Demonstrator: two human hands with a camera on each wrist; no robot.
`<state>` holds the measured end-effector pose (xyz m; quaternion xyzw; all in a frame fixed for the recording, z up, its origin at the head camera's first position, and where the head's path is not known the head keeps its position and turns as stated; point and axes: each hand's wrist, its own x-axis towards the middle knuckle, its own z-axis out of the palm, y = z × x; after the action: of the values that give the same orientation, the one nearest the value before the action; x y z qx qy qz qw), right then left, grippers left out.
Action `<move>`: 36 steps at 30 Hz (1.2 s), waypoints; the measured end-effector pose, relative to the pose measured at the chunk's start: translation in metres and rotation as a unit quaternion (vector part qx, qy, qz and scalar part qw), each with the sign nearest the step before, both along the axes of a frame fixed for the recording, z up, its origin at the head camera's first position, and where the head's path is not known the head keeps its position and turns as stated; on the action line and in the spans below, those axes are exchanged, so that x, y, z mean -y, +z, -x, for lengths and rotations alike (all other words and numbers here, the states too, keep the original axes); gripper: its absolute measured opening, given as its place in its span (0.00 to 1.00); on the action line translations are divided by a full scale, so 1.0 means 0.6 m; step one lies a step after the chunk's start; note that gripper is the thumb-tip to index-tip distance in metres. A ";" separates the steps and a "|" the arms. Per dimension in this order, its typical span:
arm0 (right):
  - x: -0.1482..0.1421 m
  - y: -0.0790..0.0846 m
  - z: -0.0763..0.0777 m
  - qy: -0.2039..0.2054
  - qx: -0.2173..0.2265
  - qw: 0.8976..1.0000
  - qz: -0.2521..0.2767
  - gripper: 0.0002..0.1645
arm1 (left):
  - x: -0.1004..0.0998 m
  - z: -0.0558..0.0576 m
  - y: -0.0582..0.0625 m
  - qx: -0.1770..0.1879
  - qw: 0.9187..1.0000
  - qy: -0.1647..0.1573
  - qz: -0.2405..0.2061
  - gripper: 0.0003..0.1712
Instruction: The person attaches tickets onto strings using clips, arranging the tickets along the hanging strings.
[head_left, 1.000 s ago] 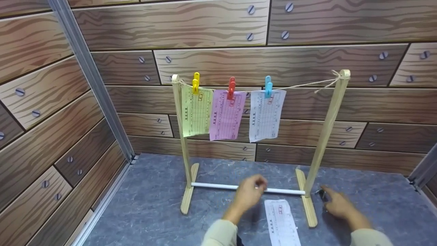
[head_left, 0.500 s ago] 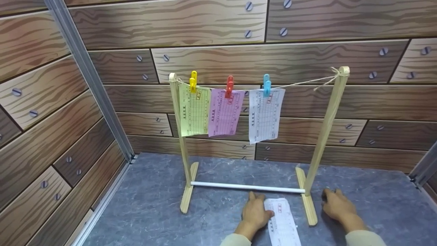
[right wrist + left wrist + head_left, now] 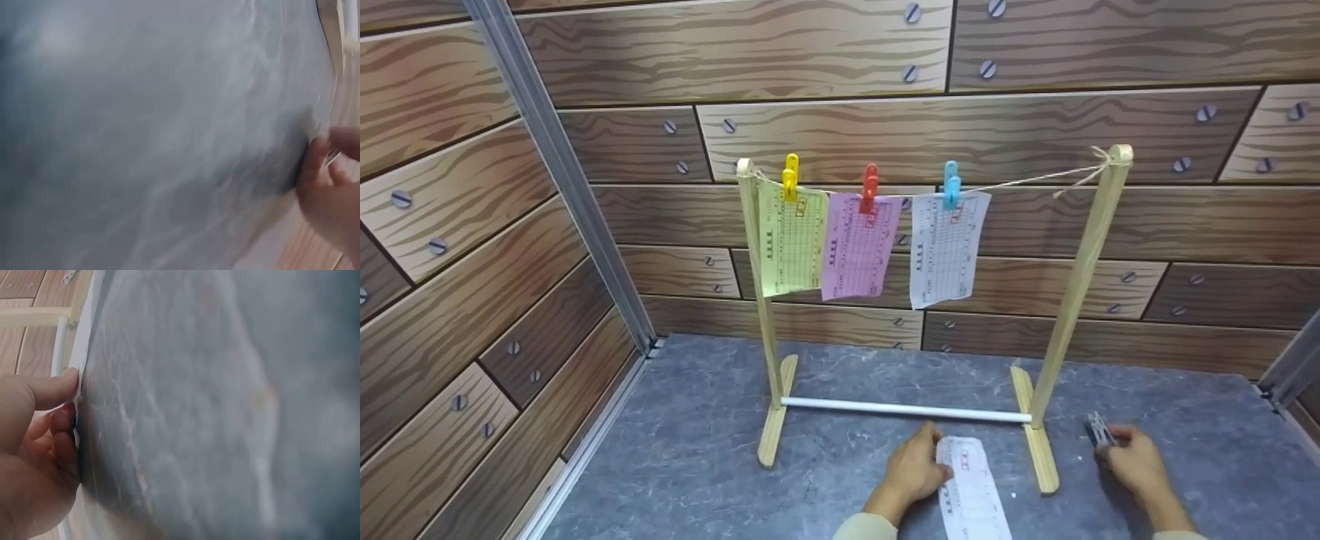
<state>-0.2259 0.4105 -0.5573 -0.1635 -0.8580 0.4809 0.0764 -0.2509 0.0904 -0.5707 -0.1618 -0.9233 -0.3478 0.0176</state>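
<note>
At the left edge of a white printed paper slip (image 3: 971, 487) lying at the front of the table, my left hand (image 3: 911, 472) pinches the paper between thumb and fingers. The left wrist view shows the thumb pressed along that slip's thin edge (image 3: 84, 332), the other fingers curled beneath. To the right of the stand, my right hand (image 3: 1140, 461) holds a small dark grey clothespin (image 3: 1098, 429) by one end, its other end pointing away to the left. In the right wrist view the fingers (image 3: 320, 163) mostly cover it.
A wooden stand (image 3: 1084, 289) with a white crossbar (image 3: 907, 409) carries a string (image 3: 1035, 180). Yellow (image 3: 790, 180), red (image 3: 869, 187) and blue (image 3: 951, 186) clothespins hold green (image 3: 793, 244), pink (image 3: 860, 251) and white (image 3: 947, 255) slips there. A wood-patterned wall stands behind.
My left hand has come down from near the crossbar to the slip's edge, and the slip has shifted slightly left. My right hand has picked up the dark clothespin and moved right.
</note>
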 end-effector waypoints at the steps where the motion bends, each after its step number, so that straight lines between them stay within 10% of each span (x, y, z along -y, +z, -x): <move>1: -0.003 0.001 -0.002 -0.007 -0.004 0.999 0.045 0.27 | 0.001 0.001 0.001 -0.003 1.000 0.000 -0.003 0.22; 5: -0.014 0.004 -0.012 -0.020 -0.033 0.976 0.216 0.28 | 0.005 0.006 0.012 0.009 1.000 0.001 -0.026 0.18; 10: -0.029 0.010 -0.025 -0.020 -0.078 0.911 0.405 0.16 | 0.010 0.008 0.023 0.020 0.998 -0.001 -0.054 0.15; 16: -0.033 0.015 -0.030 -0.055 -0.067 0.857 0.509 0.09 | 0.018 0.002 0.025 0.016 0.995 0.004 -0.099 0.12; 21: -0.018 0.012 -0.034 -0.104 -0.077 0.876 0.465 0.06 | 0.016 -0.002 0.017 0.014 0.992 0.006 -0.129 0.04; 29: 0.008 0.023 -0.039 -0.075 -0.060 0.967 0.236 0.19 | 0.009 -0.008 0.009 0.023 0.991 0.005 -0.132 0.07; 36: 0.006 0.075 -0.036 0.015 -0.154 0.966 0.207 0.21 | 0.018 -0.002 0.022 0.028 0.990 -0.011 -0.139 0.13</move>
<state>-0.2043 0.4070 -0.5126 -0.0868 -0.7197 0.6688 0.1647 -0.2497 0.0794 -0.5573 -0.1583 -0.8644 -0.4772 0.0103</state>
